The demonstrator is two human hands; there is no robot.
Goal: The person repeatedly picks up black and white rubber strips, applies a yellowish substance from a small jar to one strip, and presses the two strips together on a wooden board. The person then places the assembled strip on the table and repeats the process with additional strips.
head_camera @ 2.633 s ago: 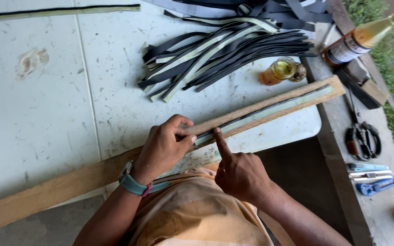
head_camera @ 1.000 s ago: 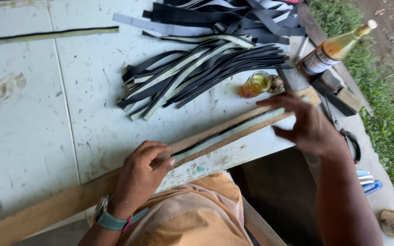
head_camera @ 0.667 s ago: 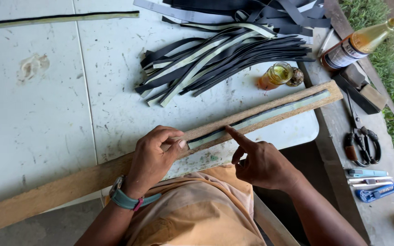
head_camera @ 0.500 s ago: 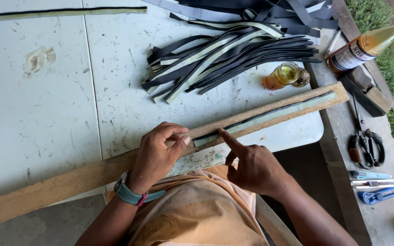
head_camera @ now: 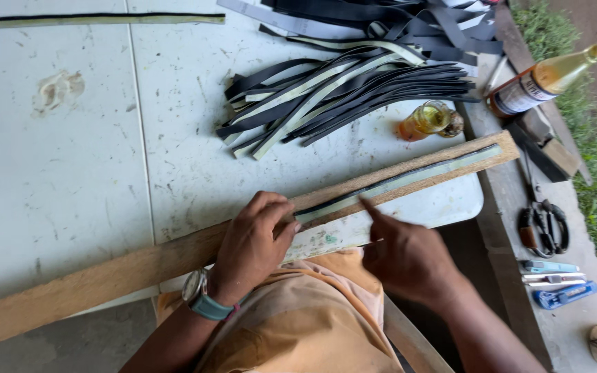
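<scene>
My left hand (head_camera: 253, 245) is flat on the long rough wooden plank (head_camera: 174, 252) that lies diagonally across the white scuffed table (head_camera: 57, 173), fingers (head_camera: 279, 220) curled down and pinching the near end of the thin pale-green rubber strip with a black edge (head_camera: 399, 183) onto the wood. That strip runs along the plank's top face toward its far right end, lying flat. My right hand (head_camera: 409, 259) sits just past the table edge, mostly closed, index finger (head_camera: 371, 207) stretched out with the tip pressing on the strip; it grips nothing. Left wrist has a watch with a teal band (head_camera: 198, 297). Behind the plank: a loose bundle of black and pale rubber strips (head_camera: 347, 90), and near it a small glass jar of amber liquid (head_camera: 426, 121). Clear bottle of yellow liquid (head_camera: 547, 76) lies on the grey side bench (head_camera: 554, 324) to the right, with black-handled scissors (head_camera: 544, 228) and blue utility knives (head_camera: 554, 280) nearer me. One more long pale strip (head_camera: 98, 19) lies at the table's far edge.
</scene>
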